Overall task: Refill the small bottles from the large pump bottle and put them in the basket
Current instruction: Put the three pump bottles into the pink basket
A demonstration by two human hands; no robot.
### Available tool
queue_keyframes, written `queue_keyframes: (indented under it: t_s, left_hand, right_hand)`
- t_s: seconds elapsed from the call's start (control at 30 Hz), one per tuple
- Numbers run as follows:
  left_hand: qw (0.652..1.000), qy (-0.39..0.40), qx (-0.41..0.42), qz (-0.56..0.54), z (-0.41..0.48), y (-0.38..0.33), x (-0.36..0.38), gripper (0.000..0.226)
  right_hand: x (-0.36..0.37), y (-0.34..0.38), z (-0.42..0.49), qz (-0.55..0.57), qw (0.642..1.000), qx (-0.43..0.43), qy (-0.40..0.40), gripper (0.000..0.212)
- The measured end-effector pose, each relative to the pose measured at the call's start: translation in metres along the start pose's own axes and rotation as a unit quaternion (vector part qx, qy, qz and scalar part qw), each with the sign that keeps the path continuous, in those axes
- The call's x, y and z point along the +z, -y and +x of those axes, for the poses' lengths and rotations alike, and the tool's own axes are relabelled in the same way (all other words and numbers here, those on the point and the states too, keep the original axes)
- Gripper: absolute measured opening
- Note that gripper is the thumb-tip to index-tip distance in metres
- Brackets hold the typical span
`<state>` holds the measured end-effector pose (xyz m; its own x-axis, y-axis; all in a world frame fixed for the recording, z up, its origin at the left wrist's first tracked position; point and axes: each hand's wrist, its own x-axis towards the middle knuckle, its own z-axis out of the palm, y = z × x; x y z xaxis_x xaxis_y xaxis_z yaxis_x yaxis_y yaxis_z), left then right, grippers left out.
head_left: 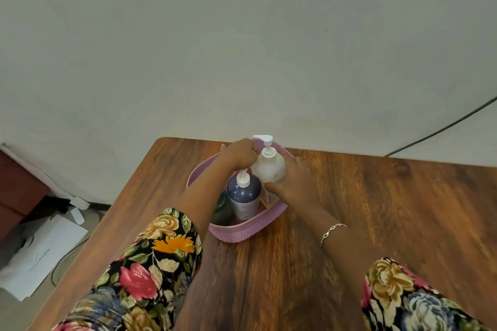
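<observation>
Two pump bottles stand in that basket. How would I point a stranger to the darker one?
Find the wooden table, then the pink basket near its far edge. Of the two pump bottles inside, it is the dark purple bottle nearer the person, topped by a white pump, not the white bottle that the right hand grips.

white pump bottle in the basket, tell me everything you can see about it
The white pump bottle looks like opaque, glossy plastic, with a rounded body, a narrow neck and a white pump head whose spout points left. It stands about upright at the far end of the pink basket, beside a dark purple pump bottle. The right hand grips its right side, thumb across the front. The left hand is curled against its left shoulder; its grip is unclear.
</observation>
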<state>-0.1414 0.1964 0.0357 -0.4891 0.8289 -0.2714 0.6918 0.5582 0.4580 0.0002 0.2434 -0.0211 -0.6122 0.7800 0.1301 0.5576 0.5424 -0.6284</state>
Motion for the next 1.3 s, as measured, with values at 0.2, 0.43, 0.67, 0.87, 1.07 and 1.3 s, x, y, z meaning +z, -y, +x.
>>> queue_keyframes:
  t_s: [0.2, 0.43, 0.67, 0.87, 1.07, 1.3]
  left_hand:
    - [1.0, 0.004, 0.02, 0.018, 0.002, 0.002, 0.002, 0.024]
    - [0.999, -0.03, 0.016, -0.01, -0.003, -0.005, 0.003, 0.025]
    - [0.972, -0.125, 0.001, -0.201, -0.022, 0.012, -0.02, 0.027]
    - [0.948, -0.216, -0.071, -0.222, -0.035, 0.057, -0.031, 0.027]
    - [0.958, -0.209, -0.088, -0.174, -0.037, 0.084, -0.024, 0.023]
    - [0.988, -0.1, -0.047, -0.108, -0.017, 0.095, -0.023, 0.024]
  right_hand:
    - [0.005, -0.003, 0.002, -0.07, 0.997, 0.002, -0.014, 0.072]
    - [-0.003, -0.003, -0.003, -0.104, 0.994, 0.031, 0.01, 0.074]
    - [-0.018, 0.004, -0.01, -0.025, 0.998, 0.051, 0.03, 0.076]
    - [-0.021, 0.016, -0.041, 0.131, 0.984, 0.114, -0.049, 0.058]
    - [-0.006, 0.034, -0.068, 0.373, 0.876, 0.293, -0.085, 0.051]
    - [0.017, 0.062, -0.087, 0.511, 0.701, 0.494, 0.068, 0.062]
